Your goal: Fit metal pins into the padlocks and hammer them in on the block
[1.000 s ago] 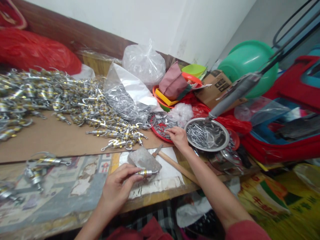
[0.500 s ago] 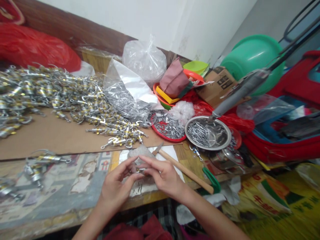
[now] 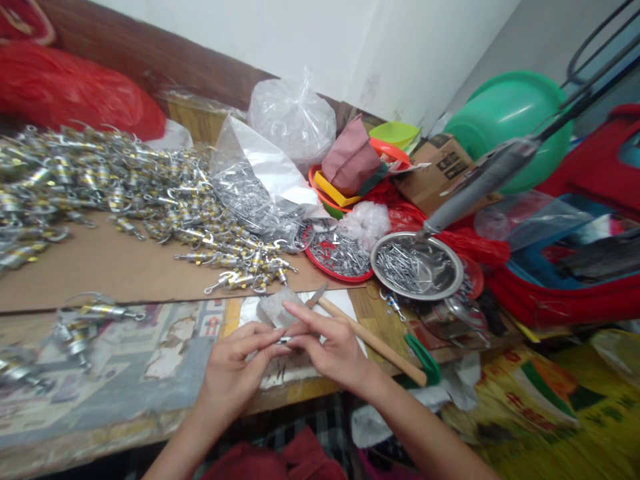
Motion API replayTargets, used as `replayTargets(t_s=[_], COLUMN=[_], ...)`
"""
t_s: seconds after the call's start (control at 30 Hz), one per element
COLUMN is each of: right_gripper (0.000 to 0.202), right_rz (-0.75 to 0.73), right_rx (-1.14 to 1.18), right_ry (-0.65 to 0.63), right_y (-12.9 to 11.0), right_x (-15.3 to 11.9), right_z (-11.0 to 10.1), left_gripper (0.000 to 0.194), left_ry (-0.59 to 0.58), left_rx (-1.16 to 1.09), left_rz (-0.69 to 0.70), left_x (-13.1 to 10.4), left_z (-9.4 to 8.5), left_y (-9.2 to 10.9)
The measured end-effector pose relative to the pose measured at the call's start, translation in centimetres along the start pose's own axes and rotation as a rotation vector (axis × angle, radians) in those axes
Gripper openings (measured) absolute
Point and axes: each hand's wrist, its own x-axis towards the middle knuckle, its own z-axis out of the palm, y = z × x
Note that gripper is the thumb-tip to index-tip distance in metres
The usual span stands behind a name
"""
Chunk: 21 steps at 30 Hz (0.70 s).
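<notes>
The cluttered wooden desk [image 3: 150, 393] carries a broad heap of silver-and-gold metal fittings [image 3: 125, 193], a round steel bowl of small pins [image 3: 415, 267] and a grey stone block [image 3: 277, 310]. A second ago the right hand [image 3: 333, 347] was at the red tray of metal bits [image 3: 340, 257]; now it meets the left hand [image 3: 235, 373] beside the block, both pinching one small silver fitting [image 3: 285, 340], so assembly looks underway.

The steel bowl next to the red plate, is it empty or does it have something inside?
Not empty. The steel bowl holds a loose heap of small silver metal pins, mostly on its left side; bare shiny metal shows on the right.
</notes>
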Motion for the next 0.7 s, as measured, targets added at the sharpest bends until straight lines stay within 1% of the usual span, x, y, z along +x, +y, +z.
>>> replayTargets(t_s=[0.13,0.23,0.33,0.4,0.47,0.57,0.63,0.7], right_gripper=[0.05,0.05,0.052,0.045,0.035,0.025,0.023,0.024], right_rz=[0.007,-0.038,-0.217,-0.362,-0.474,-0.583,-0.604,-0.564], right_rx=[0.068,0.003,-0.191,-0.326,-0.421,-0.494,-0.499,-0.475], right_ry=[0.058,0.127,0.174,0.164,0.125,0.069,0.052,0.062], right_y=[0.3,0.4,0.8,1.3,1.6,1.5,1.3,1.1], right_x=[-0.9,-1.6,-2.3,-2.7,-2.9,-2.9,-2.7,-2.5], right_z=[0.4,0.7,0.6,0.4,0.0,-0.5,-0.7,-0.7], left_gripper=[0.014,0.011,0.01,0.008,0.005,0.007,0.009,0.01], left_ry=[-0.031,-0.002,0.057,0.053,0.017,-0.057,-0.082,-0.077], left_rx=[-0.093,-0.17,-0.247,-0.251,-0.211,-0.102,-0.029,0.012], left_rz=[-0.129,-0.189,-0.234,-0.25,-0.257,-0.223,-0.165,-0.127], left_x=[0.0,0.0,0.1,0.2,0.2,0.4,0.6,0.6], left_z=[0.1,0.2,0.1,0.0,-0.2,-0.4,-0.6,-0.8], left_y=[0.4,0.5,0.6,0.7,1.0,1.5,1.7,1.9])
